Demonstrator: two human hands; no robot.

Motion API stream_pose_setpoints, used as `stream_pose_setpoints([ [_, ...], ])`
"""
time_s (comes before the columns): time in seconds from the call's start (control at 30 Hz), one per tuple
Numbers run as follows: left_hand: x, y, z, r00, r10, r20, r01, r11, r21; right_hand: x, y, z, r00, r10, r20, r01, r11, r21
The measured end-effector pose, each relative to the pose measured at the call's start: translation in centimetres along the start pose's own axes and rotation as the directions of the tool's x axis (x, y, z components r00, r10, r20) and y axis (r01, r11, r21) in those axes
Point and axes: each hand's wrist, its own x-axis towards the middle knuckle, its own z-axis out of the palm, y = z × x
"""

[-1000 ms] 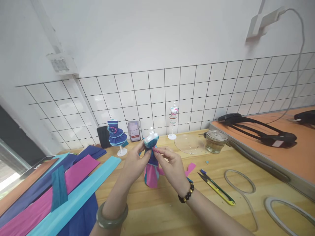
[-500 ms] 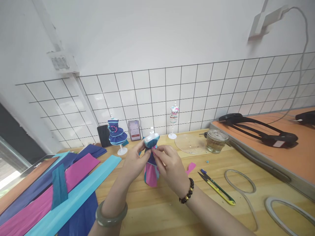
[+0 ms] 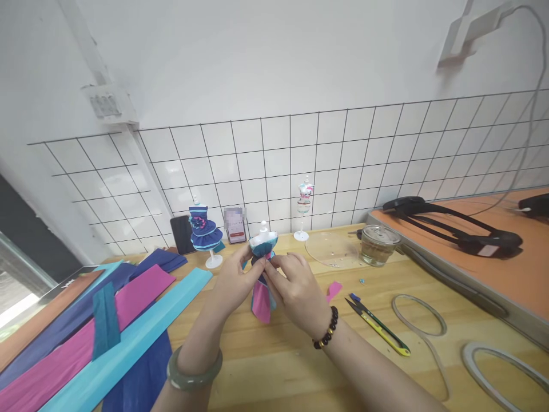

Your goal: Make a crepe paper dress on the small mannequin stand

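Observation:
In the middle of the head view a small white mannequin (image 3: 263, 236) wears a dress of teal, dark blue and pink material. My left hand (image 3: 237, 276) is wrapped round its left side, thumb at the waist. From the right, my right hand (image 3: 297, 289) pinches the waist front, its fingertips meeting my left thumb; they cover that part of the dress. A pink skirt piece (image 3: 261, 302) hangs below my hands. Behind stand a mannequin in a blue ruffled dress (image 3: 205, 232) and another with a white and pink top (image 3: 305, 191).
Coloured strips (image 3: 141, 332) lie at the left. Two phones lean by the wall. Yellow-handled snips (image 3: 380, 327), a pink scrap (image 3: 333, 290), a glass jar (image 3: 379, 245) and a cord loop (image 3: 418, 315) lie right. Black headgear (image 3: 454, 229) rests on an orange surface.
My right fingertips have shifted slightly left, closer against my left thumb at the waist. The dressed mannequin has tilted or turned a little, and the view has moved slightly.

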Motion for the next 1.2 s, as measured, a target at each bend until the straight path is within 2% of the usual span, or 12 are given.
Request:
stream_pose_setpoints([
  [0.17, 0.2, -0.3, -0.1, 1.000, 0.002, 0.015, -0.001, 0.999, -0.046, -0.1, 0.4, 0.1, 1.000, 0.008, -0.014, -0.007, 0.996, 0.091],
  [0.27, 0.3, -0.3, -0.1, 1.000, 0.010, 0.019, -0.008, 0.995, -0.103, -0.2, 0.5, 0.2, 0.995, 0.094, -0.011, -0.089, 0.971, 0.223],
  [0.4, 0.4, -0.4, -0.2, 1.000, 0.018, 0.025, -0.014, 0.990, -0.143, -0.1, 0.7, 0.3, 0.977, 0.213, -0.022, -0.185, 0.889, 0.418],
  [0.47, 0.4, -0.5, -0.2, 0.999, 0.026, 0.033, -0.021, 0.990, -0.141, -0.1, 0.7, 0.4, 0.976, 0.218, -0.017, -0.192, 0.894, 0.406],
  [0.67, 0.3, -0.4, -0.3, 0.998, 0.035, 0.049, -0.030, 0.994, -0.101, -0.4, 0.8, 0.8, 0.990, 0.141, 0.013, -0.141, 0.975, 0.170],
  [0.8, 0.2, -0.1, -0.5, 0.997, 0.031, 0.064, -0.021, 0.990, -0.141, -0.5, 0.9, 1.0, 0.993, 0.121, 0.007, -0.121, 0.985, 0.125],
  [1.0, 0.2, 0.2, -0.9, 0.994, 0.025, 0.106, 0.002, 0.968, -0.249, -0.5, 1.1, 1.0, 0.989, 0.147, 0.019, -0.148, 0.972, 0.184],
  [1.2, 0.3, -0.1, -0.6, 0.998, 0.028, 0.063, -0.016, 0.985, -0.172, -0.4, 1.1, 1.2, 0.983, 0.181, 0.016, -0.177, 0.934, 0.309],
])
